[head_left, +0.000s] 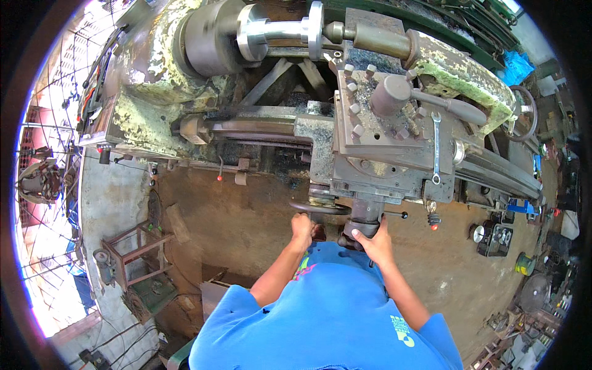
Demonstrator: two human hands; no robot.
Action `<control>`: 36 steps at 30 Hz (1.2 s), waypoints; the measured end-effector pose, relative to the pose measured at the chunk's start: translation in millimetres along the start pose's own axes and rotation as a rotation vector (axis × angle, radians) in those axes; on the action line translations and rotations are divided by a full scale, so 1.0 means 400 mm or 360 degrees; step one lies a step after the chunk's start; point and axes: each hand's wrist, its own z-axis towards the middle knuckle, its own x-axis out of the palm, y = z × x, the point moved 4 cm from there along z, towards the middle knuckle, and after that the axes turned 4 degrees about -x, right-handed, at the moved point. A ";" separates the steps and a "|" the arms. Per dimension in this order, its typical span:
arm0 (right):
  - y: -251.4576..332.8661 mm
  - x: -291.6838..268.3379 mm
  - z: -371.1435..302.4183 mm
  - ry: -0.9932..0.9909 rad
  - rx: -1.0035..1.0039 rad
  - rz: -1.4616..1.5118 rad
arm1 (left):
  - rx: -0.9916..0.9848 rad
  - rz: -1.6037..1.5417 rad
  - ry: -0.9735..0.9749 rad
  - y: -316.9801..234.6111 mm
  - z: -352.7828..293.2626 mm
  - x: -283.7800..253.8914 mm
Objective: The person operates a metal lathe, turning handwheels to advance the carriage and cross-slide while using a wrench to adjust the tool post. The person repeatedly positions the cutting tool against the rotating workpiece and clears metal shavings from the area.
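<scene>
My left hand point(302, 229) is closed in a fist at the near side of the carriage handwheel point(320, 208) of a metal lathe; its grip is partly hidden. My right hand point(375, 243) wraps round the cross-slide crank point(362, 229), thumb on top, in front of my body. Beyond them, a shiny metal shaft with two flanges point(282, 29) sits between the chuck point(213, 38) and the tailstock centre point(335, 32). The chuck's surface looks smooth and smeared. Behind the crank stands the square tool post point(390, 95) with its lever point(450, 106).
A combination wrench point(436, 148) lies on the carriage, among scattered metal chips. A small lever with a black knob point(404, 215) sticks out right of my right hand. To the left stand a metal frame stool point(139, 253) and a green machine part point(150, 298). A black crate point(495, 239) sits on the right.
</scene>
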 end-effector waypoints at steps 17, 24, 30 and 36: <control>0.028 -0.007 0.020 0.0021 0.0049 0.0010 | 0.0658 0.1065 -0.0946 0.120 0.437 -0.109; 0.036 -0.007 0.022 0.0031 0.0012 0.0001 | 0.0520 0.0223 -0.0441 0.047 0.383 -0.113; 0.038 -0.003 0.018 0.0001 0.0091 0.0107 | 0.0049 -0.0342 -0.0138 -0.073 0.072 -0.016; 0.052 -0.004 0.025 -0.0045 -0.0040 0.0143 | -0.0082 -0.0238 0.0018 -0.142 0.072 -0.028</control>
